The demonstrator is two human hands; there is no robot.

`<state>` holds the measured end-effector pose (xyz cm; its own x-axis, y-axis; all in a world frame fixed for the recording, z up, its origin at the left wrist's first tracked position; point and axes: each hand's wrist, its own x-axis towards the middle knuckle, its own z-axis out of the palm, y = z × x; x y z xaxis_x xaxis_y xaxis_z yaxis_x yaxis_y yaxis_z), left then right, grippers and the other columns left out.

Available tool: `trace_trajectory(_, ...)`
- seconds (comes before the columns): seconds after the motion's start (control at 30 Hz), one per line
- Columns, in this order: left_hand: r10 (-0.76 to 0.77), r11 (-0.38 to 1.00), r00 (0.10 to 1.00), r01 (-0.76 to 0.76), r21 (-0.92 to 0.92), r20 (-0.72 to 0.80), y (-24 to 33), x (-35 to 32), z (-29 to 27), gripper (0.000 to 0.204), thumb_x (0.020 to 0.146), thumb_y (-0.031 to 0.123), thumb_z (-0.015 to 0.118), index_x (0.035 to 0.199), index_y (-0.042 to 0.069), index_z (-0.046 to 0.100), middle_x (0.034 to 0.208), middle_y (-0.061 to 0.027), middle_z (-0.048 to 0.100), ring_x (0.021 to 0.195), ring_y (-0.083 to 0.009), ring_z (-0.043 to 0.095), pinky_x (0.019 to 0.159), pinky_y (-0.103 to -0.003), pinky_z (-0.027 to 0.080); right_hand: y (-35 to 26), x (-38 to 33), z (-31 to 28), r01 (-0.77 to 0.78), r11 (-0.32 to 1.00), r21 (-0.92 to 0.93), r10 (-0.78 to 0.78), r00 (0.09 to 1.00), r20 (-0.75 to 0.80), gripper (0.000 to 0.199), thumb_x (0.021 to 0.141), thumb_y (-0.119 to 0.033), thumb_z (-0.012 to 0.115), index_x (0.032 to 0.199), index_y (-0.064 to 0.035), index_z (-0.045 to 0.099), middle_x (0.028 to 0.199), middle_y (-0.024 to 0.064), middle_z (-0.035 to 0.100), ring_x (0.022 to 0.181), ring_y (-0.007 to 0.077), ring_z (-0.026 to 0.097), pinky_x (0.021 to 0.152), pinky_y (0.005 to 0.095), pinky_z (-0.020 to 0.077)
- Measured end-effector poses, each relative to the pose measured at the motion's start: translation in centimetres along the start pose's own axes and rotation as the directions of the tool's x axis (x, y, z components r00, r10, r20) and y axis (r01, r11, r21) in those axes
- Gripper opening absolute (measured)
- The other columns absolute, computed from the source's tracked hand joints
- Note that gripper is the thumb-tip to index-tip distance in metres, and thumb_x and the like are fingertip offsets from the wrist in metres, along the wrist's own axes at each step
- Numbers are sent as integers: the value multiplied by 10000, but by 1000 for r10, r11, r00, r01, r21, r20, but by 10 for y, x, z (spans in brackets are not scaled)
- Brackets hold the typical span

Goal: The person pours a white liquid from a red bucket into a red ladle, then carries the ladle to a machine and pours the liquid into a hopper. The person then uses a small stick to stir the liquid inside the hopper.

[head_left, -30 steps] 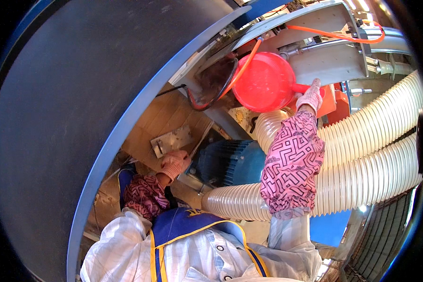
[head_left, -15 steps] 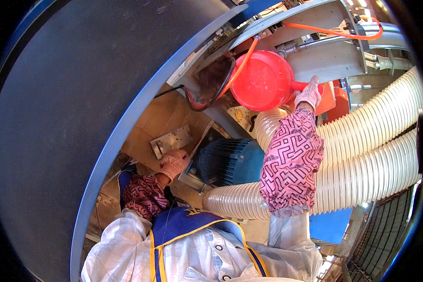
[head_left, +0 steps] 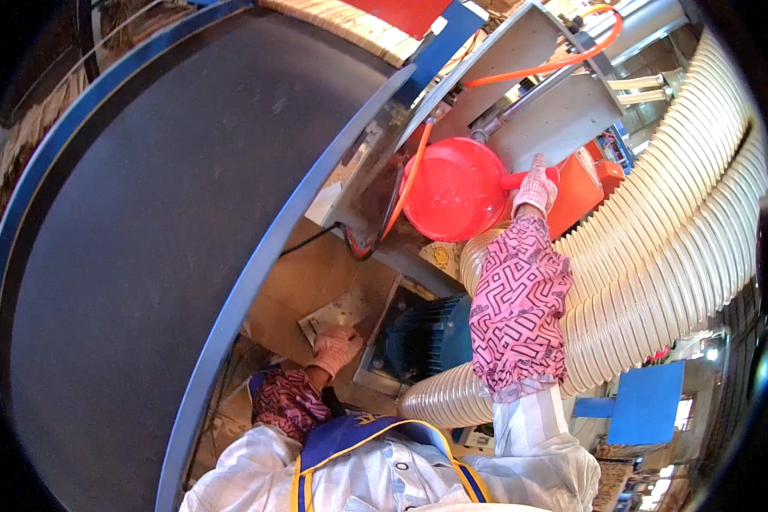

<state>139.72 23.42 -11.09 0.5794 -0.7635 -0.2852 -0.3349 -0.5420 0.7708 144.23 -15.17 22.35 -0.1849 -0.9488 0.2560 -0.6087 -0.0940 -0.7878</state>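
Note:
My right hand (head_left: 535, 188), in a pinkish knit glove, grips the handle of a red plastic dipper (head_left: 454, 189). The dipper's round bowl faces up, below a grey metal panel (head_left: 555, 119) and beside an orange hose (head_left: 416, 181). What lies in the bowl, if anything, I cannot make out. My left hand (head_left: 336, 350), gloved too, is low on the left with its fingers curled. It is close to a small pale metal plate (head_left: 328, 314) and left of a blue ribbed motor (head_left: 425, 337). Whatever it may hold is hidden. Pink patterned sleeve covers wrap both forearms.
A wide black belt (head_left: 188, 171) with a blue side rail (head_left: 260, 247) fills the left. Thick clear ribbed ducts (head_left: 648, 230) cross on the right, running under my right forearm. A black cable (head_left: 350, 241) hangs by the hose. Stacked thin wooden strips (head_left: 346, 26) stand at the far end.
My view has shifted, showing more of the belt's far end and the right side. My right hand keeps its grip on the dipper; my left hand stays low near the plate.

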Motion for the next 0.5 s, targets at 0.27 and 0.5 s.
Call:
trace_trajectory(0.27, 24, 999, 1000, -24, 30, 8, 2, 7, -1, 377, 842, 421, 538, 1007, 147, 739, 1016, -164, 701, 976, -362, 657, 865, -436, 508, 10, 22, 10, 49, 992, 118, -50, 999, 9, 737, 822, -706, 562, 764, 19, 681, 744, 172, 680, 708, 318, 669, 664, 450, 517)
trace_trajectory(0.5, -13, 993, 1000, 15, 121, -14, 13, -2, -8, 370, 844, 418, 533, 976, 145, 744, 977, -166, 703, 957, -382, 655, 875, -443, 501, -4, -14, -3, 42, 989, 139, -46, 999, 26, 710, 815, -680, 596, 797, 26, 675, 735, 156, 686, 681, 298, 665, 654, 437, 519)
